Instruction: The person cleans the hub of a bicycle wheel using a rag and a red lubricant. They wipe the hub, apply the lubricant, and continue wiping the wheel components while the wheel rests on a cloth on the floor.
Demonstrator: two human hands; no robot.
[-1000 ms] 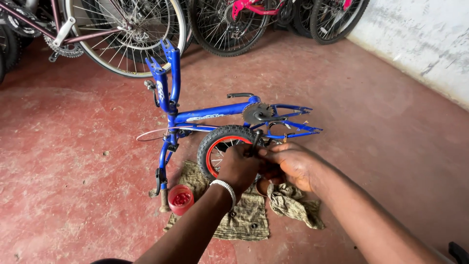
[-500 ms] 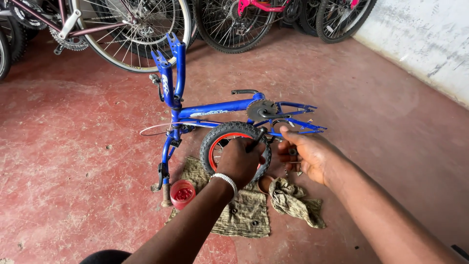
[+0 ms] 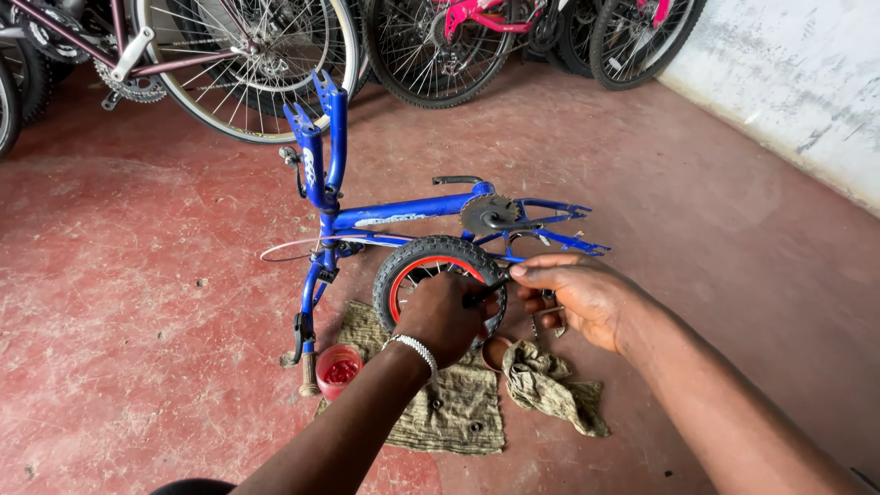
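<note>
The small wheel point(image 3: 438, 280) with its red rim stands at the rear of the upturned blue bike frame point(image 3: 403, 209), not visibly seated in the fork — fitting looks partway done. The left hand point(image 3: 446, 316) wraps its fingers shut on a dark tool point(image 3: 483, 293) at the hub; the right hand point(image 3: 577, 298) curls near the axle, its grip hidden. Rags point(image 3: 550, 390) and a red cup point(image 3: 339, 369) crowd the near floor; open room lies right, parked bicycles point(image 3: 266, 55) far.

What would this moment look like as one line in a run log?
left hand: on small black-tyred red-rimmed wheel, gripping dark tool | right hand: at wheel hub | upturned blue child's bicycle frame on red floor
</note>
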